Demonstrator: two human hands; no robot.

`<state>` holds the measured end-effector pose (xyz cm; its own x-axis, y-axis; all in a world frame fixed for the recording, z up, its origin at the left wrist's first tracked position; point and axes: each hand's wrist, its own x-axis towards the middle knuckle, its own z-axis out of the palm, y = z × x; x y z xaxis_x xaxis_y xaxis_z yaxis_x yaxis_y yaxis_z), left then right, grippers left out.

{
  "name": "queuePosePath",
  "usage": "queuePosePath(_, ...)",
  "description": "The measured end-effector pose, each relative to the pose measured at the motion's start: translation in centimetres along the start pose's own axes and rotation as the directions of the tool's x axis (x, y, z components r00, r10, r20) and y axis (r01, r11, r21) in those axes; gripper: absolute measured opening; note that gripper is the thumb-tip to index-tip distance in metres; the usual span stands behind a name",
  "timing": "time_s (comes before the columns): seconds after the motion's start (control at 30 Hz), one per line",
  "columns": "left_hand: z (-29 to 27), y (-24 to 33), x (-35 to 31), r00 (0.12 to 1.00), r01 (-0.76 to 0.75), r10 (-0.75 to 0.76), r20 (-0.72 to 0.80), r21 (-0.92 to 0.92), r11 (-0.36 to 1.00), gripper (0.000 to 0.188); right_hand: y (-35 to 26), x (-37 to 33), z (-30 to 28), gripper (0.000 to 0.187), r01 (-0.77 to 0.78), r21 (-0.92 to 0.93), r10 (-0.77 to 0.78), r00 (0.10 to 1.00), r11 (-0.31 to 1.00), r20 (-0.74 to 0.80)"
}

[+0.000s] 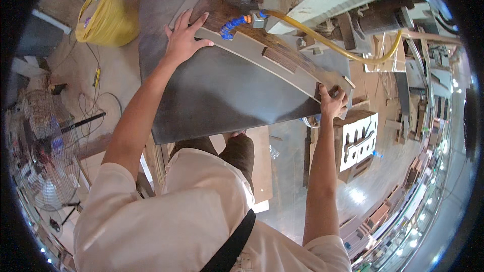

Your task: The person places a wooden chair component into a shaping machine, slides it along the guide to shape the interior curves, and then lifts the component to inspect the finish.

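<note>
A long grey board point(262, 63) with a pale front edge lies slantwise on the dark worktable point(217, 90), running from far left to near right. My left hand point(184, 42) rests flat on its far left end, fingers spread and thumb along the front edge. At the opposite end my right hand point(333, 102) is closed, with fingers bent over the board's end next to a small dark part; what lies under the fingers is partly hidden. A brown wooden strip point(280, 59) sits on the board. Above its left half bends a blue segmented hose point(232, 26).
Over the table's far right reaches a machine arm point(322, 5) with a yellow hose point(322, 37). A yellow bag-lined bin point(108, 20) stands left, a wire-cage fan point(45, 156) below it. On the right is a box with a white cut-out sheet point(359, 138). Cables cross the floor.
</note>
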<state>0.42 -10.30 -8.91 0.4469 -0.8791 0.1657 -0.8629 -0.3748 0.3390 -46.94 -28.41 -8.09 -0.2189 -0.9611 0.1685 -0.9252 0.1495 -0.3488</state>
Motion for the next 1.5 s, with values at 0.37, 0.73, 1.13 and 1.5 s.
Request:
queuePosePath(0.37,1.7,2.1,2.2,0.978,-0.185,0.198,0.065,-0.163,0.969,0.090,4.9,-8.8,-3.8,0.089,-0.211,-0.031,0.207,0.974,0.977,-0.093)
queuePosePath(0.73,2.2,1.2,2.4,0.953,-0.286,0.294,0.070,-0.100,0.953,0.081,4.3,-16.5,-5.4,0.080,-0.342,-0.071,0.324,0.928,0.937,-0.185)
queuePosePath(1.13,2.0,1.1,2.5,0.949,-0.308,0.314,0.037,-0.128,0.943,0.078,2.7,-19.8,-6.3,0.080,-0.395,-0.060,0.377,0.905,0.917,-0.198)
queuePosePath(1.5,2.3,0.7,2.5,0.942,-0.332,0.335,-0.007,-0.164,0.929,0.080,2.3,-21.8,-6.3,0.080,-0.408,-0.050,0.388,0.894,0.911,-0.222)
